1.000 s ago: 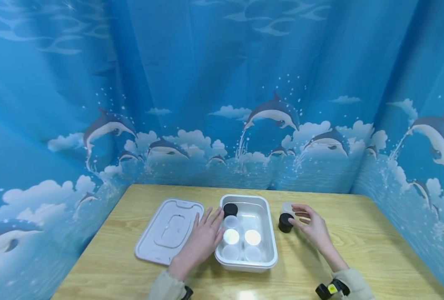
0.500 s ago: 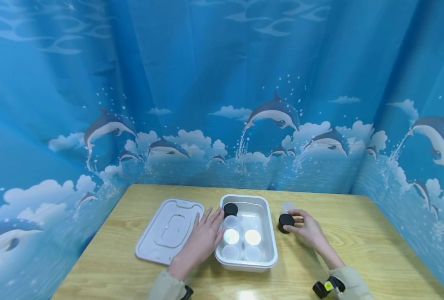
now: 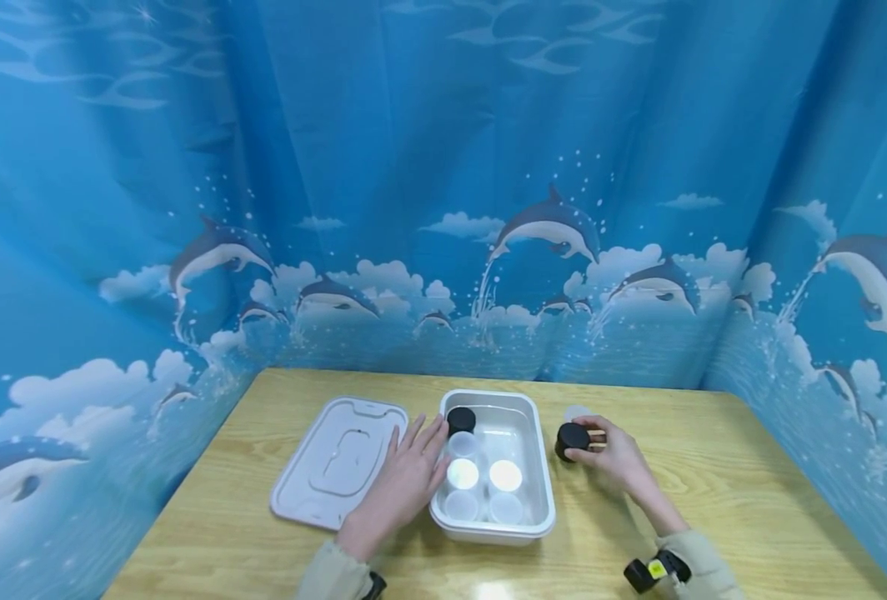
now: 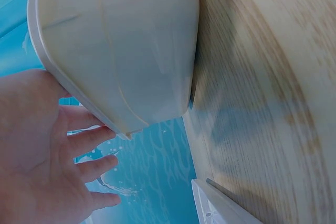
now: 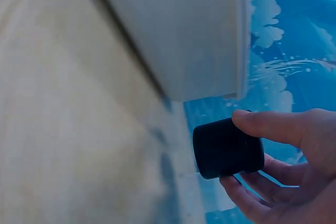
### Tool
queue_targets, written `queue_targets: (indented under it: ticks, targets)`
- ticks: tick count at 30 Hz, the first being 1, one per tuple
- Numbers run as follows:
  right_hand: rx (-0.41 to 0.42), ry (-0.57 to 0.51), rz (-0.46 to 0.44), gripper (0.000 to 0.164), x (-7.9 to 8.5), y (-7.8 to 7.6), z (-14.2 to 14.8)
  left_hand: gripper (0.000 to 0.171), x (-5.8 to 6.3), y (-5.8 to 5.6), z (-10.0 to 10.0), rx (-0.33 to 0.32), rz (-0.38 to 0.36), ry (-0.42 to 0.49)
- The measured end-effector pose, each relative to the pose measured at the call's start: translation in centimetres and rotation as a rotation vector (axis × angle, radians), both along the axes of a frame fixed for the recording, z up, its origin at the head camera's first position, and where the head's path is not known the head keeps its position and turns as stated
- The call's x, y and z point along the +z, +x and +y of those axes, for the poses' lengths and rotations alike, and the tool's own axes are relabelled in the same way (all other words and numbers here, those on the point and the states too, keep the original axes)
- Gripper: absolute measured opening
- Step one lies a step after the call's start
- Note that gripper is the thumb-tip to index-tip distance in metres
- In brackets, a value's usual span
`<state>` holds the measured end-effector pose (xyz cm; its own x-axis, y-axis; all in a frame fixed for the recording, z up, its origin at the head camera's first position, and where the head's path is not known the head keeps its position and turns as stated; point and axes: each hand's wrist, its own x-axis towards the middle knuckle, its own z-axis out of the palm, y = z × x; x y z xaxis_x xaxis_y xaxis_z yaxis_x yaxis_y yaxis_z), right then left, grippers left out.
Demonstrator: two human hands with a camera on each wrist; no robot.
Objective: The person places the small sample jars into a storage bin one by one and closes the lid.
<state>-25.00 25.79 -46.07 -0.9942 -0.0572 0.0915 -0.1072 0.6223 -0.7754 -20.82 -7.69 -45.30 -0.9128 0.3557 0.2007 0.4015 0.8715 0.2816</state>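
My right hand [image 3: 623,460] pinches a small black round jar [image 3: 572,438] between thumb and fingers, just right of the white rectangular container [image 3: 545,492]. In the right wrist view the black jar [image 5: 226,148] is held sideways to the camera, close by the container's wall [image 5: 178,35]. My left hand [image 3: 402,479] lies with straight, spread fingers at the container's left rim; the left wrist view shows its fingertips [image 4: 107,132] along that rim. Inside the container stand another black jar [image 3: 461,420] and several white-topped round jars [image 3: 505,476], filling the left side and near right.
A white lid [image 3: 312,492] with a raised panel lies flat left of the container. Behind the held jar, a translucent round piece [image 3: 577,412] sits on the wooden table [image 3: 714,483]. A blue dolphin curtain [image 3: 383,208] hangs behind the table and along both sides.
My right hand has closed its thumb and fingers around the black jar on the table and raised it slightly. The left hand and the container have stayed in place.
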Motion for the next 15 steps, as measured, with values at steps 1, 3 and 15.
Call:
queue_targets:
  ticks: [1,3,15]
  targets:
    - [0.002,-0.009,0.005,0.058,0.3,0.0,0.0,0.056,0.0,0.0,0.0,-0.002,0.003,0.003]
    - [0.004,-0.019,0.018,0.059,0.9,-0.1,0.1,0.055,0.0,0.1,0.0,-0.006,0.008,0.008]
    - [0.039,-0.018,0.018,0.064,4.3,-0.7,-0.9,0.056,0.0,0.0,0.1,0.002,-0.012,0.000]
